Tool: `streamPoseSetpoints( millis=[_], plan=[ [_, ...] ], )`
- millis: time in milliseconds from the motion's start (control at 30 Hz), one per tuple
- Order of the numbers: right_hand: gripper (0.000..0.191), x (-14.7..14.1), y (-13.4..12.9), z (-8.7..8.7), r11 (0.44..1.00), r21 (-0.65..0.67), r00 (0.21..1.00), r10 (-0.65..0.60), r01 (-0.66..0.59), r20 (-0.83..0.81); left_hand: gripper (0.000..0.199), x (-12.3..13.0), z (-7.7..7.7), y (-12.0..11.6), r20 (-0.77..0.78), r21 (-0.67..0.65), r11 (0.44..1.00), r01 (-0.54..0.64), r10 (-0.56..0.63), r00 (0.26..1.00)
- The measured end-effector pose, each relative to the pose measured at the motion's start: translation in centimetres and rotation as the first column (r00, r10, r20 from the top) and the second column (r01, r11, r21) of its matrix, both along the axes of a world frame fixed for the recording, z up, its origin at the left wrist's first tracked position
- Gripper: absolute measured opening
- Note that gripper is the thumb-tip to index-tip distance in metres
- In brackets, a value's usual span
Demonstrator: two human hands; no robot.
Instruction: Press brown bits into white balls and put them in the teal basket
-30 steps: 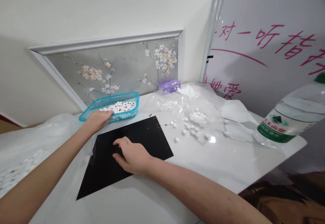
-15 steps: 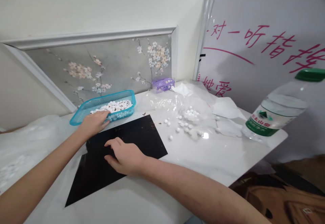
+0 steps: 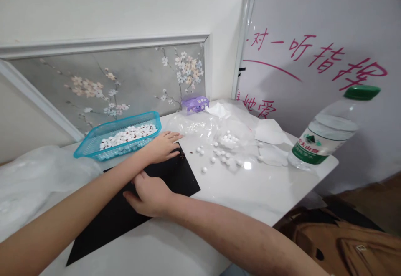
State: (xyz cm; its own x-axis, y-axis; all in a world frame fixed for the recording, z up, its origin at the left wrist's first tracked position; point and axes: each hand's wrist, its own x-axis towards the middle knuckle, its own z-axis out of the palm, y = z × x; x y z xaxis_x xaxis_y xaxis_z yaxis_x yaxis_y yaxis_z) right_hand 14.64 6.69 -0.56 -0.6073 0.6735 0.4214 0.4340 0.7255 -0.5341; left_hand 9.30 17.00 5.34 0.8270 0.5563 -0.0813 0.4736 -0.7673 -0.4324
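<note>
Hands: your left hand (image 3: 163, 147) is lying open and empty just beside the blue plastic basket (image 3: 125, 120); your right hand (image 3: 149, 195) is curling, empty, seemingly steadying the black sheet (image 3: 184, 180) on the desk (image 3: 250, 192).

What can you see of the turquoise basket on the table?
The turquoise basket is a shallow, rectangular, translucent plastic tray with latticed sides. It sits level on the white tabletop, near the wall, heaped with small white balls flecked with dark bits. The left hand lies by its near corner; contact is unclear.
</note>
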Motion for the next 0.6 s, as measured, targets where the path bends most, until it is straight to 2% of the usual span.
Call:
streamPoseSetpoints(
  millis=[133,300,467,600],
  plan=[
    [0.036,-0.1,0.1,-0.2,1.0,0.005,1.0,-0.007,0.007,0.0,0.037,1.6,-0.6,1.7,-0.088,-0.041,0.998,-0.044,0.04,0.995],
    [0.039,-0.1,-0.1,-0.3,0.999,0.047,1.0,0.028,-0.028,-0.001,0.043,2.5,-1.4,3.4,-0.085,-0.06,0.996,-0.073,0.067,0.994],
    [0.039,-0.2,0.0,-0.3,0.998,0.05,0.999,0.038,-0.039,0.026,0.046,2.9,-1.7,3.6,-0.03,-0.059,0.994,-0.09,0.088,0.996],
    [0.039,-0.1,0.0,-0.2,0.999,0.034,0.998,0.042,-0.043,0.041,0.047,3.1,-0.9,3.3,0.051,-0.045,0.992,-0.118,0.12,0.991]
  ],
)
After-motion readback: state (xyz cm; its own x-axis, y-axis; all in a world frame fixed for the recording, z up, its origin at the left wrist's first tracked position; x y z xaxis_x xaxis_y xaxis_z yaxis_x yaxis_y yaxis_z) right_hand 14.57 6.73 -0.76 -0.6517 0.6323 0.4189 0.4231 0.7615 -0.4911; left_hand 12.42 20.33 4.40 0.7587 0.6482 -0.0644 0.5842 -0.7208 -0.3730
